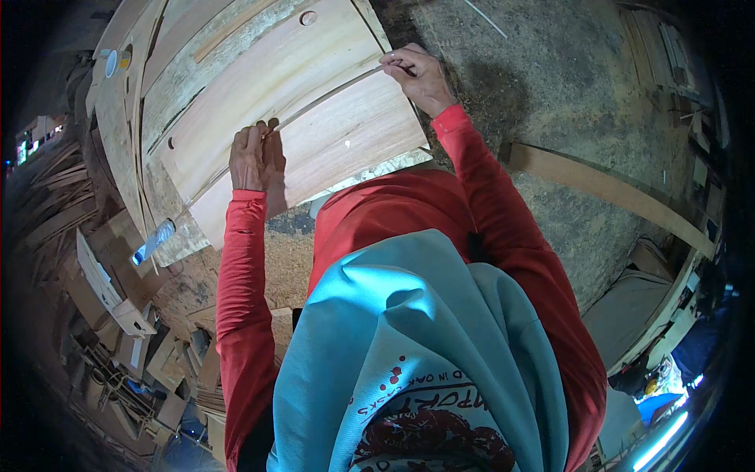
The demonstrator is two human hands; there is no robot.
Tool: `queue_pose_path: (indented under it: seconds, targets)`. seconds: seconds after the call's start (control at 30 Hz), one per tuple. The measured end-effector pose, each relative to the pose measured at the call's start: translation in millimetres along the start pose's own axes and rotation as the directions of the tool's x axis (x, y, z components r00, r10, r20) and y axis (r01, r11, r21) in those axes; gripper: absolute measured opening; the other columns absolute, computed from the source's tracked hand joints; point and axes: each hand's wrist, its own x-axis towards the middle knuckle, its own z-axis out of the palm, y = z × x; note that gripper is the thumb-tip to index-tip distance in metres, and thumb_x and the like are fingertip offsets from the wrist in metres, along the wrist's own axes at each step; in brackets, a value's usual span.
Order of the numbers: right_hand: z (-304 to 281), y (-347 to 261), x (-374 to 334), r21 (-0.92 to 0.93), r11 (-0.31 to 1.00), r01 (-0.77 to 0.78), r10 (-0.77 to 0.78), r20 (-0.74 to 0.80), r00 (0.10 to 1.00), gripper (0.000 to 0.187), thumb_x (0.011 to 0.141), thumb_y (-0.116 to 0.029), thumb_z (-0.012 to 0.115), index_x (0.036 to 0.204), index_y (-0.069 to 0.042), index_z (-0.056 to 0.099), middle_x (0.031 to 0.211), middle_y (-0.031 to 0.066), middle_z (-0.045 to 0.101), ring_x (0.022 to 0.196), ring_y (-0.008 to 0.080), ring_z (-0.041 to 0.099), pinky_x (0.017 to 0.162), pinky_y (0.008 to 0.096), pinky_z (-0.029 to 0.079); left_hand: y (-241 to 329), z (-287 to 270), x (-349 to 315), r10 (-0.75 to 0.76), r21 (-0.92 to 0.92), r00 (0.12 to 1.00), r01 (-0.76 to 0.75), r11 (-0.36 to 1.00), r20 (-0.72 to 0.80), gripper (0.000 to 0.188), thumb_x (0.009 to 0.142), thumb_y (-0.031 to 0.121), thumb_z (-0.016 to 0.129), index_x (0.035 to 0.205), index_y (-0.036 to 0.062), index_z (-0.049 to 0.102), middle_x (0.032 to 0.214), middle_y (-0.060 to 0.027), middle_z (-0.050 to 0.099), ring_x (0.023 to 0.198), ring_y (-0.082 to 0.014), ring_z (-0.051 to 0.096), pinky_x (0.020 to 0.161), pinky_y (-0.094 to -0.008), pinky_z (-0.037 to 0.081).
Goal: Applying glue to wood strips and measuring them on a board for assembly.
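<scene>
Two pale wooden boards lie side by side on the workbench, a wide far board (307, 71) and a narrower near board (346, 141). A thin dark line runs slantwise between them; I cannot tell whether it is a narrow strip or the gap. My left hand (248, 157) rests at this line, left of the middle, its fingers curled together. At the line's right end, by the boards' edge, my right hand (421, 77) is closed with thumb and fingers pinched. Whatever lies between the fingers of either hand is too small to make out.
A clear plastic bottle with blue parts (153, 241) lies at the bench's left corner. Farther back stands a white cup (112, 64). A long plank (605, 186) crosses the floor at the right. Wood offcuts (169, 366) are piled at the lower left.
</scene>
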Motion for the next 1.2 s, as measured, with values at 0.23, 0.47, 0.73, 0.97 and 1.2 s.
queue_pose_path:
  seconds: [0.23, 0.47, 0.73, 0.97, 1.2]
  targets:
    - [2.8, -4.9, 2.3, -0.218, 0.966, 0.138, -0.155, -0.061, 0.986, 0.007, 0.083, -0.001, 0.071, 0.089, -0.003, 0.068, 0.085, 0.0129, 0.063, 0.078, 0.0352, 0.064, 0.070, 0.0400, 0.051, 1.4, 1.8, 3.9, -0.018, -0.063, 0.999, 0.016, 0.998, -0.028, 0.012, 0.091, 0.009, 0.069, 0.102, 0.0063, 0.064, 0.097, -0.0127, 0.065, 0.091, -0.0317, 0.064, 0.076, -0.0411, 0.055]
    - [-0.7, -1.2, 1.3, -0.246, 0.962, 0.118, -0.131, -0.035, 0.991, 0.007, 0.083, -0.001, 0.072, 0.089, -0.003, 0.068, 0.085, 0.0134, 0.063, 0.079, 0.0363, 0.064, 0.070, 0.0423, 0.051, 12.6, -14.7, 13.2, 0.032, -0.034, 0.999, -0.034, 0.999, -0.034, 0.013, 0.090, 0.006, 0.068, 0.102, 0.0056, 0.063, 0.096, -0.0132, 0.063, 0.092, -0.0327, 0.064, 0.078, -0.0417, 0.054]
    - [-3.7, -2.1, 1.2, -0.190, 0.977, 0.095, -0.099, -0.010, 0.995, 0.007, 0.084, 0.001, 0.069, 0.090, -0.003, 0.068, 0.086, 0.0152, 0.064, 0.079, 0.0368, 0.064, 0.068, 0.0420, 0.051, 2.7, -8.3, 5.7, 0.020, -0.054, 1.000, -0.020, 0.998, -0.011, 0.014, 0.090, 0.005, 0.067, 0.104, 0.0059, 0.063, 0.099, -0.0131, 0.063, 0.092, -0.0334, 0.063, 0.078, -0.0414, 0.054]
    - [-0.6, -1.8, 2.9, -0.174, 0.983, 0.064, -0.070, -0.032, 0.997, 0.008, 0.086, -0.002, 0.069, 0.093, -0.003, 0.070, 0.085, 0.0144, 0.064, 0.075, 0.0307, 0.065, 0.066, 0.0392, 0.051, 5.2, -5.7, 8.1, 0.032, -0.048, 0.999, -0.034, 0.998, -0.039, 0.014, 0.087, 0.002, 0.070, 0.101, 0.0057, 0.067, 0.094, -0.0111, 0.066, 0.088, -0.0290, 0.066, 0.076, -0.0380, 0.054]
    - [-5.8, -0.4, 4.6, -0.037, 0.996, -0.083, 0.085, 0.064, 0.994, 0.015, 0.091, -0.017, 0.070, 0.094, -0.002, 0.072, 0.086, 0.0085, 0.063, 0.073, 0.0201, 0.060, 0.069, 0.0323, 0.049, 6.9, -4.1, 9.3, 0.040, -0.073, 0.998, -0.043, 0.996, -0.041, 0.012, 0.088, 0.006, 0.071, 0.100, 0.0060, 0.069, 0.097, -0.0114, 0.068, 0.091, -0.0288, 0.067, 0.080, -0.0368, 0.055]
